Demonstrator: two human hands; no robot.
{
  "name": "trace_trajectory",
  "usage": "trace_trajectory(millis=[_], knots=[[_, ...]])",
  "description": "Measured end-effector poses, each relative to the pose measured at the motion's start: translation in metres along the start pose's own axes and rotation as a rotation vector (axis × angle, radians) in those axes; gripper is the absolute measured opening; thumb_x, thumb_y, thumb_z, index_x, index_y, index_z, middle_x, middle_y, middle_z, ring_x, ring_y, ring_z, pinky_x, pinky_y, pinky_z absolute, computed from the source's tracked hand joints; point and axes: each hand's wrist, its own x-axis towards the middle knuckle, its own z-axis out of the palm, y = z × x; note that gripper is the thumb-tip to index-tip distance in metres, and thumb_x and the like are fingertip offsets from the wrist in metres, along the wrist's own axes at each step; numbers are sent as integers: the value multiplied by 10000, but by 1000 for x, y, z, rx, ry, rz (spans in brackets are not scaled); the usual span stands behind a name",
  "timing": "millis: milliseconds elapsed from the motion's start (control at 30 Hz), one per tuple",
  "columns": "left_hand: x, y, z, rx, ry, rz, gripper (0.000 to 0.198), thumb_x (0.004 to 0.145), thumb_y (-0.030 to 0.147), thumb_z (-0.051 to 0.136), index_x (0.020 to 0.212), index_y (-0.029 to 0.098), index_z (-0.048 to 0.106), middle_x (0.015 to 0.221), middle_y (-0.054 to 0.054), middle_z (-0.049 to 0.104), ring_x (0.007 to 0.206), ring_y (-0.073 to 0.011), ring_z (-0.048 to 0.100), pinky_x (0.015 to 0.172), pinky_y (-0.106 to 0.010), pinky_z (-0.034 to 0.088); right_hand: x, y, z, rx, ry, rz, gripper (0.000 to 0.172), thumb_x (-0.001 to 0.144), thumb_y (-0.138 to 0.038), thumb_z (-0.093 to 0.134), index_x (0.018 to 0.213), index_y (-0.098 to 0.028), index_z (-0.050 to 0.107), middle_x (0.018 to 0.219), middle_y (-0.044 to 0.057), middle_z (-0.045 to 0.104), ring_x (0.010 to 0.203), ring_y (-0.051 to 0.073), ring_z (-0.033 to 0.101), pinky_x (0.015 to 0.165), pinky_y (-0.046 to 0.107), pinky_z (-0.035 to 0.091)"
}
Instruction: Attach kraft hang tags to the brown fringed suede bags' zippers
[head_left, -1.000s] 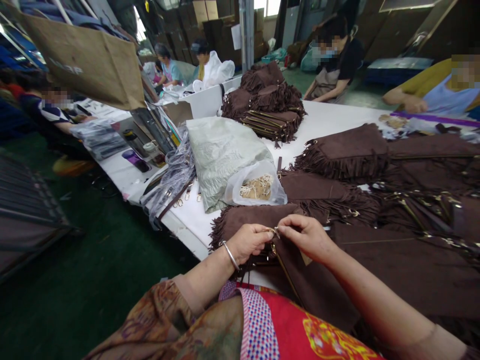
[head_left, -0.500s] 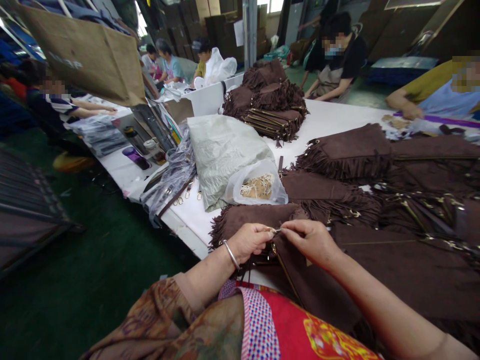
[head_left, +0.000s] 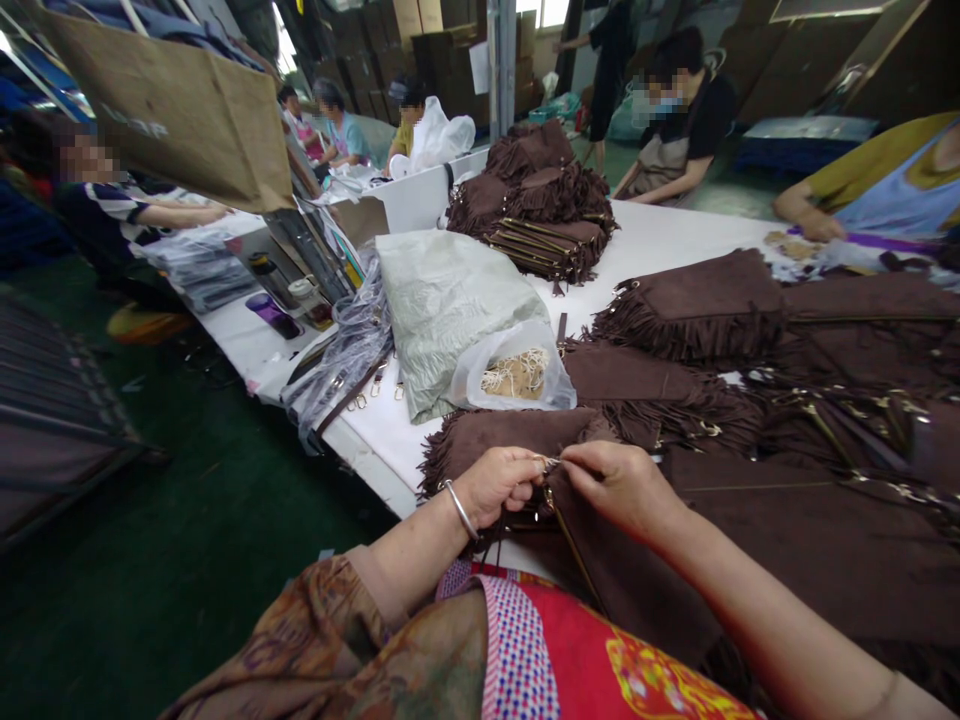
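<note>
My left hand [head_left: 504, 484] is closed, thumb and forefinger pinching a small gold-coloured metal fitting [head_left: 550, 463]. On the other side of that piece, my right hand [head_left: 621, 490] pinches its end with thumb and fingertips; its exact kind is too small to make out. A dark brown suede bag [head_left: 637, 560] with a brass zipper lies under both hands, reaching towards my lap. Just beyond my fingers rests another brown fringed bag [head_left: 517, 436].
Brown fringed bags [head_left: 690, 300] cover the right side, with a stack [head_left: 532, 205] farther back. A grey-green plastic bag [head_left: 457, 300] and a clear bag of strung tags [head_left: 517, 378] lie ahead. Metal rings [head_left: 361, 402] sit near the left edge. Several people work around the tables [head_left: 637, 235].
My hands stay at the same spot, with the right fingers shifting slightly at the metal fitting. In the background, a standing person has moved left and people at the sides have shifted their heads.
</note>
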Motion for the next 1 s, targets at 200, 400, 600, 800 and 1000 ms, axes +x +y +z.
trace_trajectory(millis=[200, 400, 600, 800, 1000], knots=[[7, -5, -6, -146, 13, -57, 397, 798, 493, 619, 883, 105, 618, 724, 6, 520, 420, -9, 308, 395, -179, 101, -2, -4, -11, -243, -114, -102, 203, 881, -204, 491, 863, -217, 692, 826, 25, 728, 772, 183, 686, 671, 280, 451], [7, -4, -3, -76, 65, -27, 354, 798, 453, 624, 865, 105, 619, 709, 4, 532, 405, -10, 322, 384, -174, 113, 5, -5, -15, -230, -205, -168, 204, 898, -219, 488, 876, -212, 691, 808, 28, 686, 785, 168, 656, 666, 267, 412], [3, 1, -1, -18, 24, -26, 285, 755, 390, 651, 802, 110, 623, 729, -7, 551, 423, -15, 348, 382, -171, 139, 12, 0, -10, -110, -206, -155, 207, 889, -202, 505, 883, -214, 712, 780, 21, 642, 763, 148, 618, 676, 255, 408], [4, 1, -4, -11, 10, -44, 292, 650, 253, 712, 903, 116, 660, 731, 1, 560, 453, -24, 392, 416, -171, 207, 12, -5, -12, -72, -231, -117, 207, 884, -201, 519, 896, -228, 723, 790, 20, 634, 767, 150, 614, 678, 260, 414], [4, 2, -2, -25, 6, -52, 255, 696, 334, 703, 804, 115, 630, 723, 0, 554, 478, -28, 413, 422, -167, 216, 11, -6, -8, 2, -201, -78, 211, 889, -188, 514, 858, -224, 720, 784, 21, 636, 753, 146, 613, 691, 253, 440]])
